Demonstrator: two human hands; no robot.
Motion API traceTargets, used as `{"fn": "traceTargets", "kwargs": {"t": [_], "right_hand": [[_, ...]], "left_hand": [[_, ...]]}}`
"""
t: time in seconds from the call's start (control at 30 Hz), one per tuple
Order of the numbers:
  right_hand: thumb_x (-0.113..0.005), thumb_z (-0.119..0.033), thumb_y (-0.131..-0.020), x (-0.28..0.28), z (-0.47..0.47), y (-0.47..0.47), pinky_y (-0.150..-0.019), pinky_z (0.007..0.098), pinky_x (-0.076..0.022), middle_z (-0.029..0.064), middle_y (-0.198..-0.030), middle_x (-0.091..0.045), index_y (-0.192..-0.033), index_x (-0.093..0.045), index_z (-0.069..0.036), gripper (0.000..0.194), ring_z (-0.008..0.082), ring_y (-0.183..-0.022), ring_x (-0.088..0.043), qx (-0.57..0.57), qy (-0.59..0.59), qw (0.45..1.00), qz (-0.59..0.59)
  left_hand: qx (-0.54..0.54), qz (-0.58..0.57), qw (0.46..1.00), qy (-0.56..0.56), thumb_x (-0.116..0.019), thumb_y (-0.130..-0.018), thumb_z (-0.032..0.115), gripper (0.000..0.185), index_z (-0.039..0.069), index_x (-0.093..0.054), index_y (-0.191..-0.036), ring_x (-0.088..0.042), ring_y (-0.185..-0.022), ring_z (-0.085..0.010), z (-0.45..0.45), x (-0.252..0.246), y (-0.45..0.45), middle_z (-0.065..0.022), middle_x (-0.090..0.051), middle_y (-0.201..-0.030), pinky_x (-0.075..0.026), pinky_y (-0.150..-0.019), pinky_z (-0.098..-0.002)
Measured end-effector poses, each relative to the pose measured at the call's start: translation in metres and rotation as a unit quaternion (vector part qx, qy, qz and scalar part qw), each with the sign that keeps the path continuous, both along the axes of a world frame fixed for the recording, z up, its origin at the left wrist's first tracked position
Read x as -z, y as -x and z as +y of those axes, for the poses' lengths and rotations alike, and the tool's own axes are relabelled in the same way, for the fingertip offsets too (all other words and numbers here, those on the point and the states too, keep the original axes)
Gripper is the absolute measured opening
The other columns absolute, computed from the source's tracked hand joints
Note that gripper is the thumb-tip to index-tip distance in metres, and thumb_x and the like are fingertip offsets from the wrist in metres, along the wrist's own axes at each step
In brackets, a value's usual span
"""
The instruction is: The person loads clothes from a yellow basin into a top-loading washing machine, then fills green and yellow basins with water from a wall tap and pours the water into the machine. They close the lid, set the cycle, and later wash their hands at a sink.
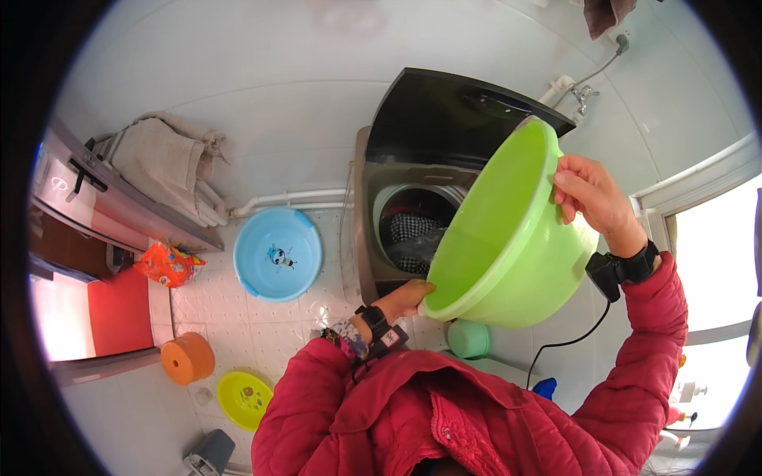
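A large green plastic basin [536,273] is tipped on its side, its mouth turned left over the open top-loading washing machine [363,238]. My left hand [411,297] grips the basin's lower rim near the machine's front edge. Higher up on the right, my right hand [586,193] holds the opposite rim. Water seems to run from the basin into the drum. Black-and-white checked cloth [411,228] lies inside the drum, whose right part the basin hides. The dark lid [446,119] of the machine stands raised behind it.
A blue basin [278,254] stands on the tiled floor left of the machine. Farther left are an orange stool [187,358], a red-orange bag [171,265] and a yellow-green basin [243,398]. A mint-green container [469,339] stands below the tipped basin. A tap [583,98] is on the wall.
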State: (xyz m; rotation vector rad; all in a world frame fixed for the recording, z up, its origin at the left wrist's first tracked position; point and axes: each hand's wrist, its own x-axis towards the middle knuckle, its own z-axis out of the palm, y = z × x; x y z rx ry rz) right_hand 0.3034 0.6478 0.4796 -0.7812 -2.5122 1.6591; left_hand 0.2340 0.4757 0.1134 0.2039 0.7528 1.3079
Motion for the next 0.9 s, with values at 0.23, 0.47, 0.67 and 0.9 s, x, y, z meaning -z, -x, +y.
{"fn": "traceTargets", "kwargs": {"t": [0.23,0.47,0.67,0.9], "right_hand": [[-0.053,-0.021,-0.084,-0.011,-0.023,0.01,-0.047,0.0193,-0.0391,0.0032,-0.068,-0.054,-0.081,-0.05,-0.002,0.02,0.008,-0.049,-0.05,-0.028,-0.012,0.999,-0.011],[-0.049,-0.015,-0.084,-0.01,-0.035,-0.022,-0.05,0.0197,-0.0385,0.0032,-0.066,-0.053,-0.088,-0.05,0.002,0.017,0.0084,-0.052,-0.049,0.006,-0.044,0.998,0.047],[-0.059,-0.039,-0.079,0.009,-0.052,-0.067,-0.038,0.0185,-0.0366,0.0056,-0.053,-0.05,-0.103,-0.043,0.01,0.057,0.0097,-0.039,-0.045,-0.053,0.006,0.981,0.185],[-0.067,-0.031,-0.075,0.007,-0.126,-0.043,-0.042,0.0232,-0.0455,0.0134,-0.06,-0.057,-0.106,-0.039,0.013,0.06,0.0135,-0.042,-0.053,-0.161,0.164,0.949,0.215]], "left_hand": [[0.045,-0.022,0.997,-0.051,-0.037,-0.088,0.011,0.036,-0.011,-0.044,-0.115,-0.058,-0.093,-0.0258,0.005,0.016,-0.006,-0.0199,-0.055,-0.109,-0.049,-0.079,-0.0358],[0.017,0.027,0.999,-0.036,-0.042,-0.085,0.011,0.034,-0.011,-0.048,-0.111,-0.06,-0.089,-0.0245,-0.009,-0.002,-0.003,-0.0186,-0.058,-0.102,-0.051,-0.073,-0.0345],[-0.106,0.19,0.975,0.033,-0.05,-0.08,0.015,0.032,-0.011,-0.053,-0.099,-0.061,-0.075,-0.021,-0.068,-0.03,0.049,-0.0151,-0.06,-0.09,-0.05,-0.062,-0.0303],[-0.137,0.288,0.947,0.037,-0.047,-0.082,0.019,0.037,-0.007,-0.052,-0.109,-0.057,-0.086,-0.015,-0.192,-0.072,0.09,-0.011,-0.06,-0.099,-0.045,-0.073,-0.0264]]}}
